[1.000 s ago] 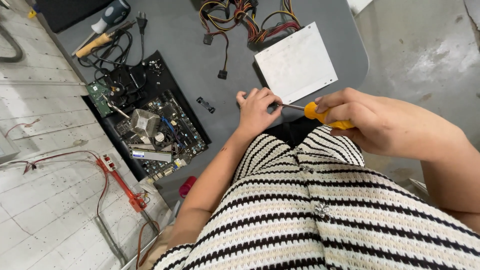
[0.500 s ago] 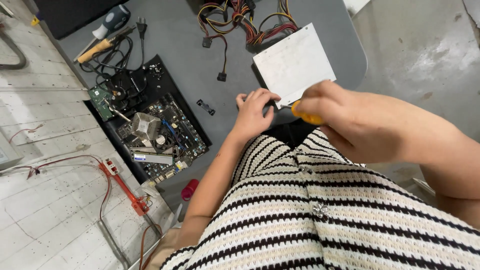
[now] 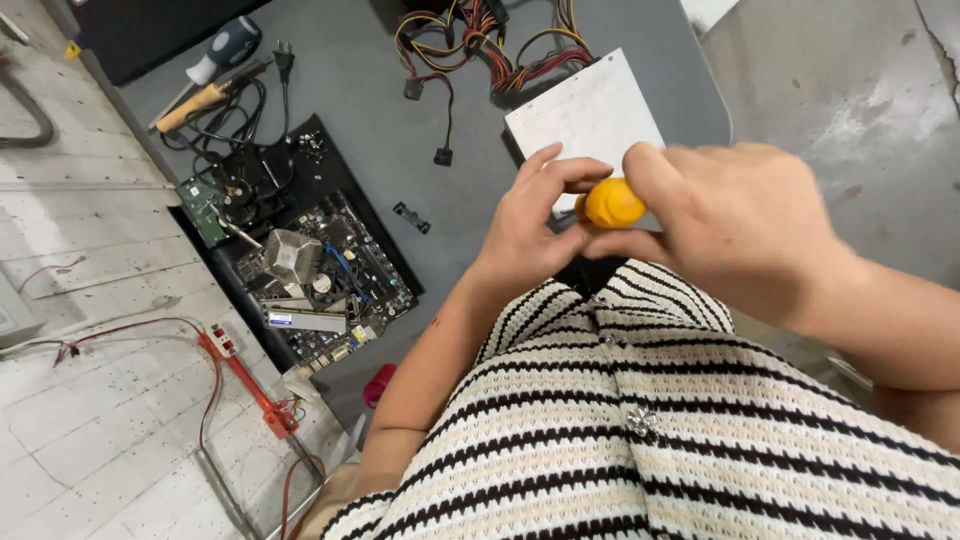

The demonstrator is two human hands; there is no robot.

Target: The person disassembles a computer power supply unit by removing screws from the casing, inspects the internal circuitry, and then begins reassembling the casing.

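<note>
My right hand (image 3: 735, 225) grips the round yellow handle of a screwdriver (image 3: 612, 203) just above my striped jumper. My left hand (image 3: 530, 220) is curled right against the handle. Its fingers close around the shaft, which they hide. Both hands hover in front of a white metal power supply box (image 3: 590, 110) on the grey table (image 3: 400, 140). A small black part (image 3: 590, 272) shows just under the hands.
A motherboard (image 3: 320, 275) on a black tray lies to the left, with a cooler fan and black cables behind it. Coloured cables (image 3: 480, 40) trail from the white box. A small black piece (image 3: 412, 217), a wooden-handled tool (image 3: 195, 105) and red wiring (image 3: 250, 385) lie around.
My hands have drawn together and nearer to my body. The bare shaft seen between them a second ago is now covered by my left hand.
</note>
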